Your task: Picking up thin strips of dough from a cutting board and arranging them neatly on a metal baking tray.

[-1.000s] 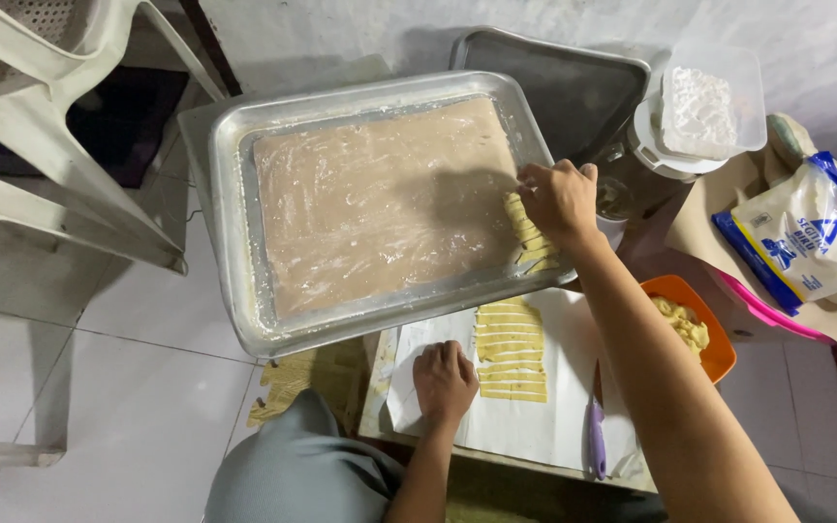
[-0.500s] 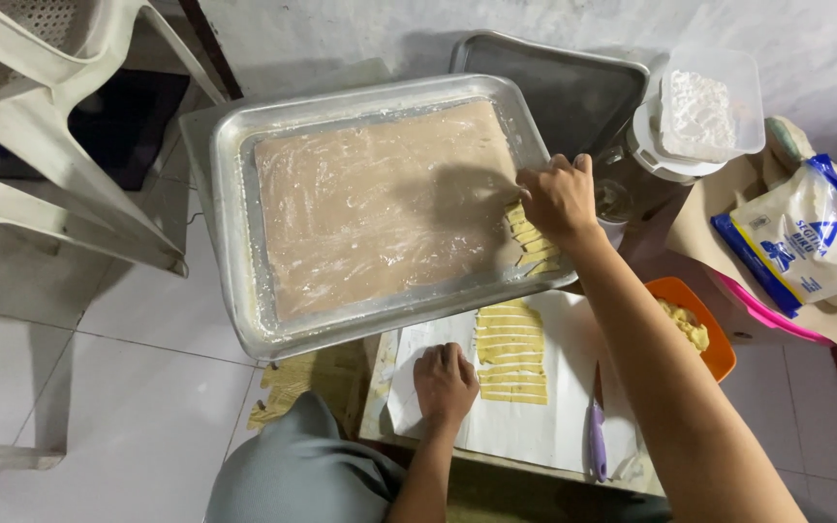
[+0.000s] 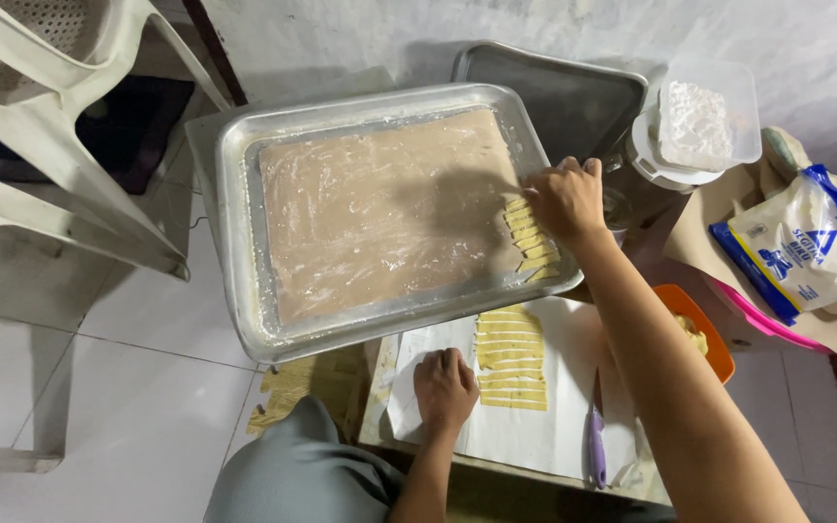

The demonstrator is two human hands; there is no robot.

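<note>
A large metal baking tray [image 3: 244, 242] lined with floured brown paper stands in front of me. My right hand [image 3: 564, 199] reaches over its right side, fingers bent down on a row of pale yellow dough strips [image 3: 533, 242] laid along the tray's right edge. Whether the fingers pinch a strip is hidden. My left hand [image 3: 445, 385] rests flat on a white sheet [image 3: 564, 426] on a small table, beside several more cut dough strips [image 3: 511, 360].
A purple-handled knife [image 3: 596, 436] lies on the sheet. An orange bowl [image 3: 704, 329], a white flour tub [image 3: 699, 126], a second dark tray [image 3: 564, 92] and a flour bag [image 3: 806, 247] sit to the right. A white plastic chair [image 3: 50, 174] stands at left.
My right hand has shifted slightly up along the row of strips in the tray. My left hand has stayed on the sheet.
</note>
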